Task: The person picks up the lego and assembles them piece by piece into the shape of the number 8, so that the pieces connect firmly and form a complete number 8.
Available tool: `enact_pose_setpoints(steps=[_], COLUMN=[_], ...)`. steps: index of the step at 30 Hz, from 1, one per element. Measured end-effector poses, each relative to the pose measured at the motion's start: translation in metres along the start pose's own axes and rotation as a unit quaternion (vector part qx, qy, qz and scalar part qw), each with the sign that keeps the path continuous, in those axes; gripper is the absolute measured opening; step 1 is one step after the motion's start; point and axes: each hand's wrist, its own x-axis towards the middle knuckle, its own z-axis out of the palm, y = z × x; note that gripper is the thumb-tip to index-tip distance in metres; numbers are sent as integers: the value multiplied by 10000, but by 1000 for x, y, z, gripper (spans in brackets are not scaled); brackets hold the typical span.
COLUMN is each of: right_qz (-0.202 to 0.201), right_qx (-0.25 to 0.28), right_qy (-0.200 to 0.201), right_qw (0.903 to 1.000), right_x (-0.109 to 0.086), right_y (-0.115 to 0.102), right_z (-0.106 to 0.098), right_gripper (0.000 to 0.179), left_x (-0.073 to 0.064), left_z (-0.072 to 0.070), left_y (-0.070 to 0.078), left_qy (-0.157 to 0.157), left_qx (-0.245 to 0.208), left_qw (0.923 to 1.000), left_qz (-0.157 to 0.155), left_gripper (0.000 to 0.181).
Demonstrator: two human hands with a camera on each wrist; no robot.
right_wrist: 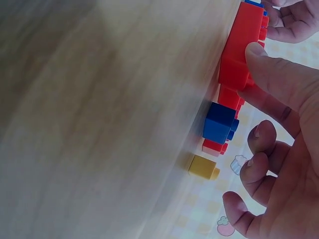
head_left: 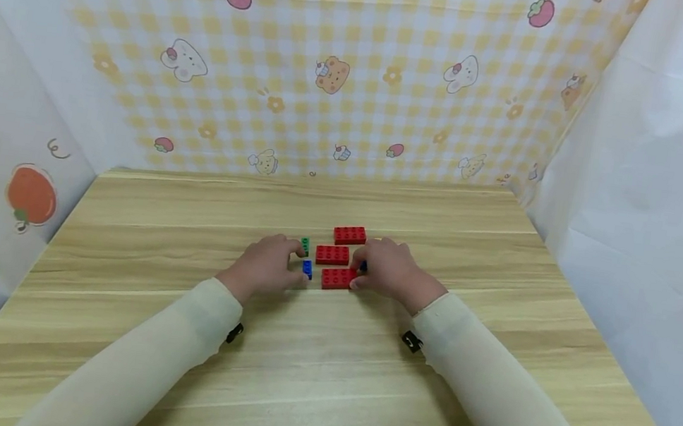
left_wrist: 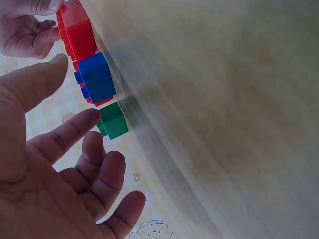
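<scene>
Three red bricks lie in a row on the wooden table (head_left: 321, 381): a far one (head_left: 349, 234), a middle one (head_left: 333, 254) and a near one (head_left: 338, 278). My right hand (head_left: 359, 275) pinches the near red brick (right_wrist: 241, 47) at its right end, thumb on its side. A blue brick (right_wrist: 219, 122) and a small yellow brick (right_wrist: 203, 167) lie under its fingers. My left hand (head_left: 293, 264) hovers with its fingers spread (left_wrist: 75, 92), holding nothing. Its fingertips are close to a green brick (left_wrist: 113, 121) and another blue brick (left_wrist: 97, 77), both left of the red row.
A checked cartoon-print sheet (head_left: 332, 77) walls the back of the table, with white sheets at the left and right sides. The table's right edge (head_left: 621, 332) drops off beside the right forearm.
</scene>
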Motion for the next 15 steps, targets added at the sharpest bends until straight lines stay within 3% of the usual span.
enact_pose_setpoints(steps=[11, 15], right_qz=[53, 75], right_qx=[46, 55], right_qy=[-103, -119], right_qw=[9999, 9999], right_x=[1, 0], right_y=[-1, -2], right_z=[-3, -3], right_gripper=[20, 19], left_x=[5, 7], left_z=[1, 2], left_y=[4, 5], left_qy=[-148, -161], left_qx=[-246, -149], left_qw=[9994, 9996], left_qz=[-201, -201], left_gripper=[44, 40])
